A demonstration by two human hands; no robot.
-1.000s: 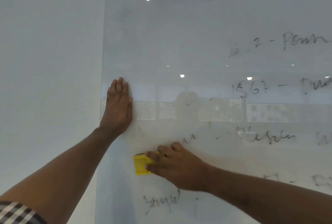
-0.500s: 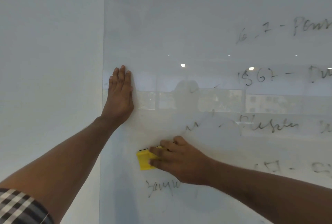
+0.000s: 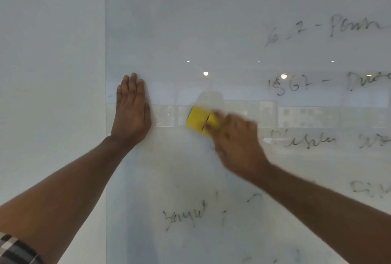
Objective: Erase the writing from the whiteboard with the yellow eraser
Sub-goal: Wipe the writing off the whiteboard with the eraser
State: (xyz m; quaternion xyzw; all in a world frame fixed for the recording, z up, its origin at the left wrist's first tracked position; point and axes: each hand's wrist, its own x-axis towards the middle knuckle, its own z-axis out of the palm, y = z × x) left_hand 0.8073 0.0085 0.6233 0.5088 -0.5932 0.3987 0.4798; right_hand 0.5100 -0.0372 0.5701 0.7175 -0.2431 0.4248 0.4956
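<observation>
Head view: 1 glossy white whiteboard (image 3: 232, 20) fills the frame, with 2 hands on it. The left hand (image 3: 131, 111) lies flat near the board's left edge, fingers (image 3: 132, 86) straight and open. The right hand (image 3: 234, 141), blurred, grips 1 yellow rectangular eraser (image 3: 197, 120) against the board, mid-height. About 7 patches of smudged black writing (image 3: 323, 86) show, mostly toward the right edge.

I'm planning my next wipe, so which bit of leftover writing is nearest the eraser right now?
The faint line of scribble just right of the right hand holding the yellow eraser; other writing sits farther off.
</observation>
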